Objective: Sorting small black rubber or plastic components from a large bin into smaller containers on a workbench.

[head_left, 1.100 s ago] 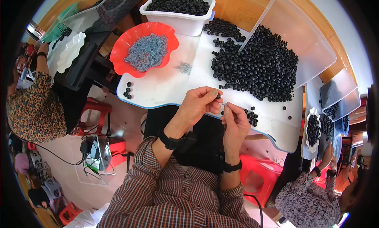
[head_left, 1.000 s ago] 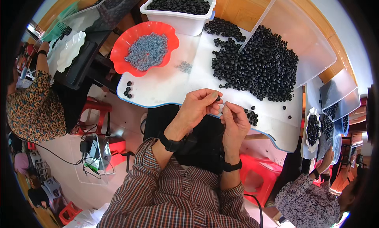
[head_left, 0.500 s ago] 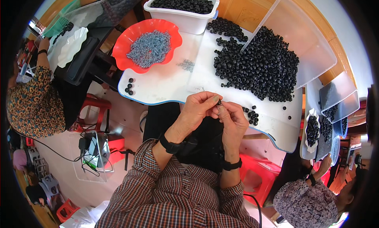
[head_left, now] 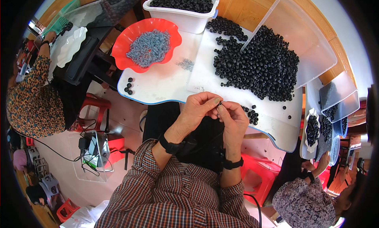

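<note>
My left hand [head_left: 200, 110] and my right hand [head_left: 233, 120] meet in front of the table edge, thumbs and fingertips pinched together. Between them is a small round black piece [head_left: 219, 103], mostly covered by the fingers; anything else in the right fingertips is too small to make out. Just right of my hands several loose black pieces [head_left: 252, 116] lie at the table's edge. Beyond spreads a large heap of small round black pieces [head_left: 258, 66], some showing a hole. A red scalloped bowl [head_left: 176, 36] at the back left holds tiny clear-grey pieces [head_left: 148, 48].
A white tub [head_left: 177, 20] full of black pieces stands at the back of the white table [head_left: 158, 85]. A clear plastic bin [head_left: 304, 42] lies tipped behind the heap. Co-workers sit at tables on both sides. A red stool [head_left: 258, 172] stands near my right arm.
My hands stay in almost the same place, with the fingertips shifting slightly around the black piece. At the far left, the co-worker's raised arm has moved a little.
</note>
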A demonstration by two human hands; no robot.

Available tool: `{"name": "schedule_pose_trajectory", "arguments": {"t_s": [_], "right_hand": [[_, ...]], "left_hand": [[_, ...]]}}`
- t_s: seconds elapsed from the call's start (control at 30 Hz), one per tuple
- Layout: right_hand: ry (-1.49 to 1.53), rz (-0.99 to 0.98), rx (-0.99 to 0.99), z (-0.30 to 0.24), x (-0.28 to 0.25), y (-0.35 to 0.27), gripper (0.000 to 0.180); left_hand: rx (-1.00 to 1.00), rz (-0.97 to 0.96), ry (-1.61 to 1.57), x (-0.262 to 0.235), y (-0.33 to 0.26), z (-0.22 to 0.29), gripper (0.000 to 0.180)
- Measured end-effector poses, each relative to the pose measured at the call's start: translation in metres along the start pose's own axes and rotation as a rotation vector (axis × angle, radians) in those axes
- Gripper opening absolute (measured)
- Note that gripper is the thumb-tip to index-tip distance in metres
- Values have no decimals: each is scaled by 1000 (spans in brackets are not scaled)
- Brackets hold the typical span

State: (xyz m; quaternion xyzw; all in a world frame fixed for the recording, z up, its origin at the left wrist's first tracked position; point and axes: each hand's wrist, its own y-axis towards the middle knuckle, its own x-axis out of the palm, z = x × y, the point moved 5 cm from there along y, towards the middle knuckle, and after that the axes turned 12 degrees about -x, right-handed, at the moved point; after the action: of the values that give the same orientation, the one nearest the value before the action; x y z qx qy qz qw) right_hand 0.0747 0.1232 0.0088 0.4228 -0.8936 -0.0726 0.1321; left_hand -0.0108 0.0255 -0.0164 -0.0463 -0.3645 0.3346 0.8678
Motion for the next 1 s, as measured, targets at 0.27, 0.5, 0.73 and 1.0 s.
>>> {"name": "schedule_pose_trajectory", "arguments": {"t_s": [0.27, 0.5, 0.73, 1.0], "right_hand": [[35, -35, 16, -4, 6, -1, 10], [-3, -22, 17, 0, 1, 0, 10], [-23, 19, 46, -1, 1, -1, 9], [-153, 16, -76, -4, -3, -5, 7]], "left_hand": [[-22, -11, -19, -5, -1, -2, 20], [-47, -37, -68, -4, -2, -4, 22], [-128, -80, -236, -9, 0, -9, 23], [-98, -12, -112, -8, -4, -8, 22]]}}
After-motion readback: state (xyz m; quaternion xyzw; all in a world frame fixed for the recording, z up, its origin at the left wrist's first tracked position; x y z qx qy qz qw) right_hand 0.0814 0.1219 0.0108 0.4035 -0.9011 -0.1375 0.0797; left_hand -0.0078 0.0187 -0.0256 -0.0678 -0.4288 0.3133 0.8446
